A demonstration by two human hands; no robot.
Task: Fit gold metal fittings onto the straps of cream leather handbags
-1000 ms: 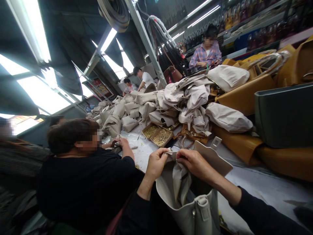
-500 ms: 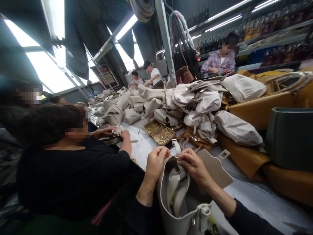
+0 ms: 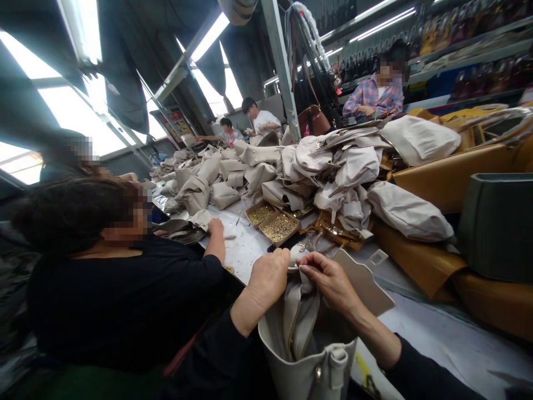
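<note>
A pale grey-beige handbag [image 3: 287, 361] stands with its mouth open in front of me, its inner zipped pocket [image 3: 300, 316] showing. My left hand [image 3: 268, 278] is closed at the bag's far rim, beside a short strap [image 3: 296, 253]; its fingertips are partly hidden. Just to the right, my right hand [image 3: 328, 278] pinches the same rim between thumb and fingers. Any small piece between the fingertips is too small to make out. A flap [image 3: 364, 283] with a rectangular cut-out tab spreads out behind my right hand. A rolled strap loop [image 3: 336, 364] sits on the near side of the bag.
Beyond my hands are boxes of small brass-coloured pieces [image 3: 278, 226]. A heap of pale bags [image 3: 250, 172] covers the table behind them. Mustard bags [image 3: 449, 178] and a dark grey bag [image 3: 495, 228] stand right. A co-worker in black [image 3: 125, 294] sits close on my left.
My left hand has turned over, its back now more toward me, and its fingers closed farther over the rim. The bag's near side has shifted slightly left. The co-worker's head beside me has moved left.
</note>
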